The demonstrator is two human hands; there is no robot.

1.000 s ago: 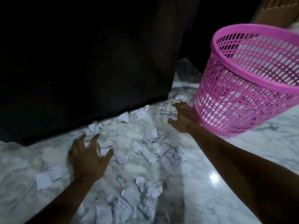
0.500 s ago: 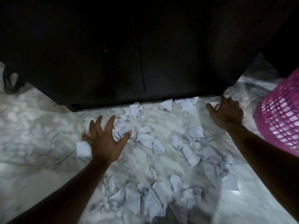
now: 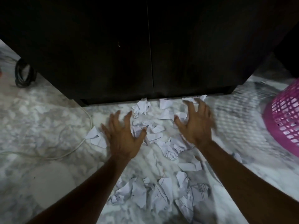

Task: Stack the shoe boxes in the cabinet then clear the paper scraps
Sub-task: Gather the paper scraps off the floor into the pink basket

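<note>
Torn white paper scraps (image 3: 155, 131) lie scattered on the marble floor in front of the dark cabinet (image 3: 145, 46), whose two doors are closed. A second heap of scraps (image 3: 155, 193) lies nearer to me, between my forearms. My left hand (image 3: 123, 136) is spread palm down on the left side of the far scraps, fingers splayed. My right hand (image 3: 194, 123) hovers on their right side with fingers spread and bent like claws, holding nothing. No shoe boxes are in view.
A pink plastic mesh basket (image 3: 286, 125) sits at the right edge. A white cable (image 3: 77, 143) curves over the floor at left. A black coiled cord (image 3: 24, 75) lies beside the cabinet's left corner.
Both hands have come inward toward each other around the scraps by the cabinet. The view has swung left, so the pink basket has slid to the right edge.
</note>
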